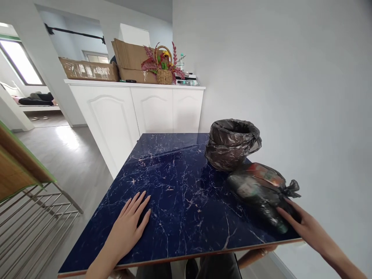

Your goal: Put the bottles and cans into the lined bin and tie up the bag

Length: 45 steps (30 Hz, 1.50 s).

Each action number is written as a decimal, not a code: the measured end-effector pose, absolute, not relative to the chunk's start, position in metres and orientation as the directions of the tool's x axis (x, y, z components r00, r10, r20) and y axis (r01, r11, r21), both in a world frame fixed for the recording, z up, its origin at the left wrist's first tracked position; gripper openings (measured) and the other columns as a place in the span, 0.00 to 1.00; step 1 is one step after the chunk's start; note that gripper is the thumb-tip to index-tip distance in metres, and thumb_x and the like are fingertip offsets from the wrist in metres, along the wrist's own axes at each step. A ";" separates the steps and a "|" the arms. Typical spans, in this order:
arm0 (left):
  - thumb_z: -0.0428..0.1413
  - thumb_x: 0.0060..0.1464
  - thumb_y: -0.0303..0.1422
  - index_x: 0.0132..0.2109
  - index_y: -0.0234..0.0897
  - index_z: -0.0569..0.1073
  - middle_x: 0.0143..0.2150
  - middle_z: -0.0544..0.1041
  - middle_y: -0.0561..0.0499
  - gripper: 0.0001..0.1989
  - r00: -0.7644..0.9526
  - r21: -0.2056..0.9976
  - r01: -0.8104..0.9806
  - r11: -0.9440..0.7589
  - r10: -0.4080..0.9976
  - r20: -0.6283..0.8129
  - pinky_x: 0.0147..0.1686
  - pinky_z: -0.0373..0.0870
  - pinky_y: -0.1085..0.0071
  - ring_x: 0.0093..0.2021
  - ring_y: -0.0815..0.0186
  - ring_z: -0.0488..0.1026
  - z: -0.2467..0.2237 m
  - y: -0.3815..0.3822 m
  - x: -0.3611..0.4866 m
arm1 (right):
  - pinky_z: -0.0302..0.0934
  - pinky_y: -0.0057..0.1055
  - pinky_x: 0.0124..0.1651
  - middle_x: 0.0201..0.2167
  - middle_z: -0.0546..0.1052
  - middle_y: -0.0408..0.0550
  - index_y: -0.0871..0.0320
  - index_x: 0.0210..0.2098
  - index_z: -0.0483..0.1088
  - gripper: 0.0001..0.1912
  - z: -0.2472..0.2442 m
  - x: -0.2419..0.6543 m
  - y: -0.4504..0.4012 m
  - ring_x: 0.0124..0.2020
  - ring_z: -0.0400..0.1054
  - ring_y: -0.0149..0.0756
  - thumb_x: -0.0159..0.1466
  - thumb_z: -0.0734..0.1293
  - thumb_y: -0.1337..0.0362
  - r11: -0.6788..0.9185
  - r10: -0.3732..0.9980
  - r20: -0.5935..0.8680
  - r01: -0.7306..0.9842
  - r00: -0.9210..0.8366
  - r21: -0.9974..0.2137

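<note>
My left hand (pixel 129 223) lies flat on the dark blue marble-patterned table (pixel 174 201), its fingers stretched out and holding nothing. At the right front of the table lies a full black garbage bag (pixel 255 190), tied in a knot at its right end. Reddish and pale contents show through its thin plastic. My right hand (pixel 302 221) grips this bag just below the knot, with some fingers hidden by it. Behind the bag stands a bin lined with a black plastic bag (pixel 232 145); its top is open and the liner is folded over the rim.
A white cabinet (pixel 151 108) stands past the far table edge, topped by cardboard boxes (pixel 133 58), a flower basket (pixel 164 75) and bottles. A grey wall (pixel 276 77) borders the right side. To the left is a metal rack (pixel 37 221).
</note>
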<state>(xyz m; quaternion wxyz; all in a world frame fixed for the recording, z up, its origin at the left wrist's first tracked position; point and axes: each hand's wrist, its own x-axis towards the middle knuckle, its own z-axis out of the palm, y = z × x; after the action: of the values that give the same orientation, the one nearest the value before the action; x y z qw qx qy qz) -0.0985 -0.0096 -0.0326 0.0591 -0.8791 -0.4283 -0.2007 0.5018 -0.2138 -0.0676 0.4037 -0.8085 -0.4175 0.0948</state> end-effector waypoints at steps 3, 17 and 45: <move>0.49 0.75 0.45 0.77 0.48 0.62 0.79 0.62 0.48 0.29 0.545 0.077 0.777 -0.625 0.729 0.413 0.76 0.58 0.44 0.78 0.51 0.59 -0.032 -0.010 -0.098 | 0.77 0.47 0.52 0.53 0.85 0.56 0.55 0.60 0.76 0.38 -0.064 0.466 -0.199 0.53 0.81 0.58 0.60 0.71 0.36 -0.257 0.780 0.242 0.647 0.578 -0.717; 0.49 0.75 0.43 0.72 0.41 0.70 0.74 0.70 0.44 0.25 0.512 0.117 0.787 -0.606 0.746 0.425 0.74 0.64 0.44 0.75 0.49 0.65 -0.023 -0.020 -0.095 | 0.74 0.47 0.60 0.57 0.82 0.59 0.57 0.61 0.74 0.31 -0.019 0.258 -0.103 0.58 0.79 0.53 0.71 0.65 0.41 0.014 0.953 0.154 0.468 0.263 -0.884; 0.57 0.72 0.28 0.43 0.38 0.74 0.40 0.77 0.51 0.05 0.554 0.257 0.519 -0.816 0.549 0.625 0.46 0.65 0.62 0.44 0.60 0.71 0.046 -0.035 -0.002 | 0.66 0.34 0.34 0.32 0.80 0.48 0.55 0.37 0.73 0.11 -0.019 0.195 -0.079 0.30 0.76 0.41 0.73 0.70 0.56 0.260 0.931 0.364 0.628 0.039 -0.733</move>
<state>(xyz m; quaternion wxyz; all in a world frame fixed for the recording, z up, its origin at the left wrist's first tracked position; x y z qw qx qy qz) -0.0021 -0.0348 0.0458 -0.0212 -0.8813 -0.3029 -0.3620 0.1948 -0.0791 -0.0194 0.4256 -0.5819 -0.6699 0.1775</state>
